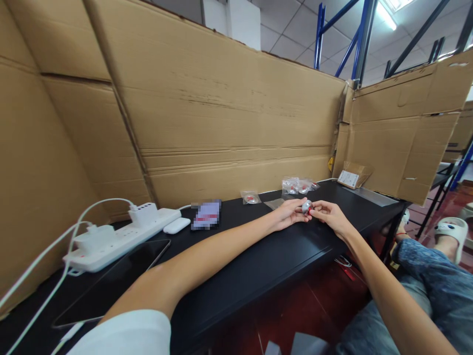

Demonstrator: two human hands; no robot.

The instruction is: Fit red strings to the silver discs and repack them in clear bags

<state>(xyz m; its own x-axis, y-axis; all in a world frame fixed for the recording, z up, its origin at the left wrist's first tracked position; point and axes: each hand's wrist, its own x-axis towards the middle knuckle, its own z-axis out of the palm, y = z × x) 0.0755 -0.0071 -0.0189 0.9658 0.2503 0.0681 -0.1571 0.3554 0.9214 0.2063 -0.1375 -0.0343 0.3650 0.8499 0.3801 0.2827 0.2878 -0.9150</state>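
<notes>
Above the black tabletop (251, 261), both hands meet around a small shiny silver round piece (306, 206) with a red part on its near side. My left hand (287, 215) is closed on it, the fingers supporting it from the left and below. From the right, my right hand (330, 217) pinches at the red part with thumb and fingertips. What kind of piece it is cannot be made out. Behind the hands lie several clear plastic bags (293, 186) with similar silver and red pieces. One more bagged piece (251, 197) lies farther left.
On the left are a white power strip (121, 239) with plugs and cables, a dark tablet (114, 281), a white case (176, 226) and a blurred purple packet (206, 215). Cardboard walls (229, 108) enclose the table. A brown parcel (354, 175) stands at the right corner.
</notes>
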